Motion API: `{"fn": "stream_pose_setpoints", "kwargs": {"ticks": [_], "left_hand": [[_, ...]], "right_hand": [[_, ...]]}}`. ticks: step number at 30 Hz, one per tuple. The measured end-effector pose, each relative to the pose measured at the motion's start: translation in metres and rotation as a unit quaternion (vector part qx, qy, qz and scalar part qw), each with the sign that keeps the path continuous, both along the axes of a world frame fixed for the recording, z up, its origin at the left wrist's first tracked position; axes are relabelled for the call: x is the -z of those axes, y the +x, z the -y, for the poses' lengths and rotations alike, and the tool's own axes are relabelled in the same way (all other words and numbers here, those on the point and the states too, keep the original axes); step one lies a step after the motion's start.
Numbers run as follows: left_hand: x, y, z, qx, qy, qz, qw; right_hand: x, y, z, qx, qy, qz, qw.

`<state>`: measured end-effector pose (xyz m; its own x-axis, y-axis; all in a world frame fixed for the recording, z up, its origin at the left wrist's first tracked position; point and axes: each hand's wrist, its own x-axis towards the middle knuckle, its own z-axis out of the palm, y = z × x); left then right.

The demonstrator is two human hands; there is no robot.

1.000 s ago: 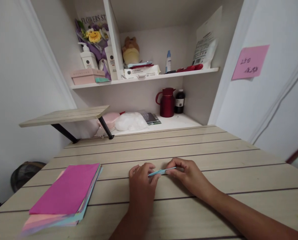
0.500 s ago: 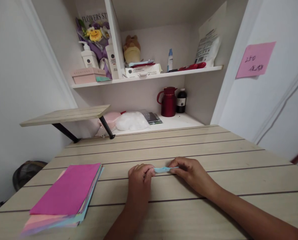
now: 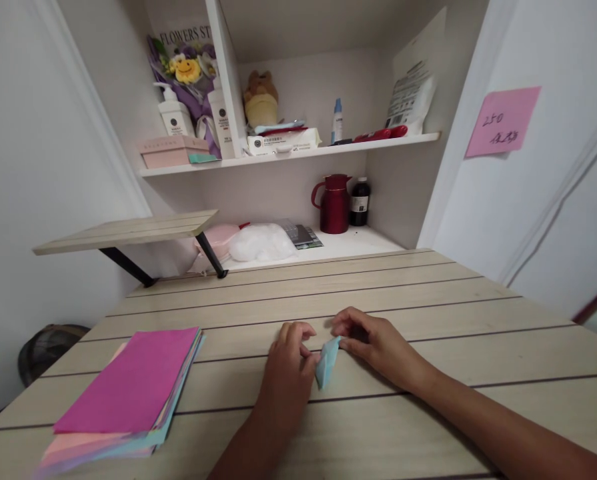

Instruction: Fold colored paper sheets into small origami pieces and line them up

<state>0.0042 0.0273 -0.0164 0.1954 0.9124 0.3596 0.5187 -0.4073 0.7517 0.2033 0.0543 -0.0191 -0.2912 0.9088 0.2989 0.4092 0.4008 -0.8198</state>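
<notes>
A small folded piece of light blue paper (image 3: 327, 362) is between my hands over the table, its long side turned toward me at a slant. My right hand (image 3: 373, 339) has the paper's upper corner at its thumb and curled fingertips. On the other side, my left hand (image 3: 291, 360) has its thumb against the paper's left edge, while its index finger is bent and apart from the thumb. The undersides of my fingers are hidden.
To the left lies a stack of coloured paper (image 3: 128, 387), magenta on top. A small raised shelf (image 3: 128, 230) stands on black brackets at the table's back left. Behind the table (image 3: 403, 287), a cabinet holds a red jug (image 3: 335, 207), a dark bottle (image 3: 359, 201) and a white plastic bag (image 3: 262, 243).
The blue paper has turned from lying flat crosswise to slanting toward me. My left hand has loosened its pinch and shifted slightly right. The view has moved a little.
</notes>
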Motion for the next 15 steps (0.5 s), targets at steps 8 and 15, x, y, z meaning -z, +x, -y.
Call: {"fn": "stream_pose_setpoints", "kwargs": {"ticks": [8,15], "left_hand": [[-0.0025,-0.0081,0.0000,0.027,-0.011,-0.048,0.998],[-0.0002,-0.0037,-0.0002,0.016,-0.022,-0.088,0.996]], "right_hand": [[-0.0017,0.0026,0.0000,0.007,0.044,0.062,0.997],[-0.0001,-0.0066,-0.0006,-0.035,0.108,0.136,0.984]]}}
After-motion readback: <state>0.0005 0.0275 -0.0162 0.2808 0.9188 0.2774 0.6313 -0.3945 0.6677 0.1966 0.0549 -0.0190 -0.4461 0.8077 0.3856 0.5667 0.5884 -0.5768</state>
